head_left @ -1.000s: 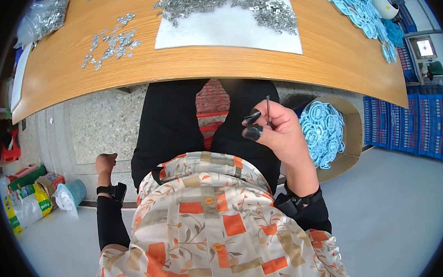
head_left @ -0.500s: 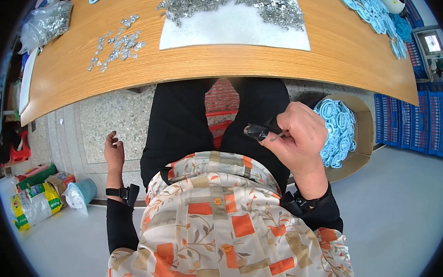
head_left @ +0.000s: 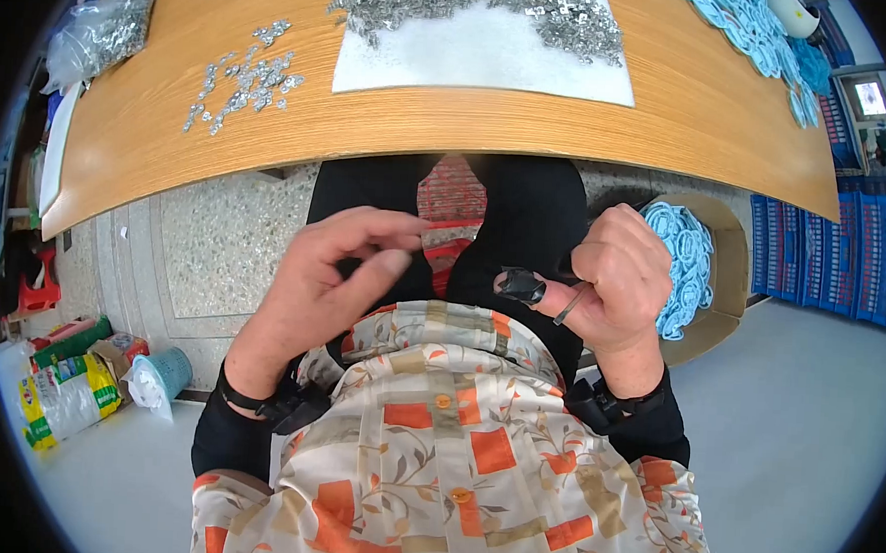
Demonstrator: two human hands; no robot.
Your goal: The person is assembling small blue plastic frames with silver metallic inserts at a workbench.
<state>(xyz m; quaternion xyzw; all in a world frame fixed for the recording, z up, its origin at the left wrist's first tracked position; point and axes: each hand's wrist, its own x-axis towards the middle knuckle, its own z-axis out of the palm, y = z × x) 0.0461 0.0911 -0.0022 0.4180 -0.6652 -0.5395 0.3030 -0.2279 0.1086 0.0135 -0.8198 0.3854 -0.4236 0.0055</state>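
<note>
Over my lap, my left hand (head_left: 318,280) is raised with its thumb apart from loosely bent fingers, holding nothing that I can see. To the right, my right hand (head_left: 623,276) is curled into a fist; its thumb wears a black wrapping (head_left: 523,286). A thin, dark metal strip (head_left: 570,305) sticks out at the thumb; the rest of it is hidden in the grip. On the table (head_left: 451,127) ahead lies a white pad (head_left: 484,68) with a heap of small silver metal pieces (head_left: 417,10). More silver pieces (head_left: 258,85) are scattered left of the pad.
Beside my right knee, a cardboard box (head_left: 729,261) holds light blue rings (head_left: 682,264). More blue rings (head_left: 746,37) lie at the table's far right. A bag of metal pieces (head_left: 105,34) sits far left. Blue stacks (head_left: 835,252) stand right; a small basket (head_left: 165,374) stands left.
My left hand has risen from beside my left leg to over my lap, toward my right hand. My right hand has shifted slightly right, still curled.
</note>
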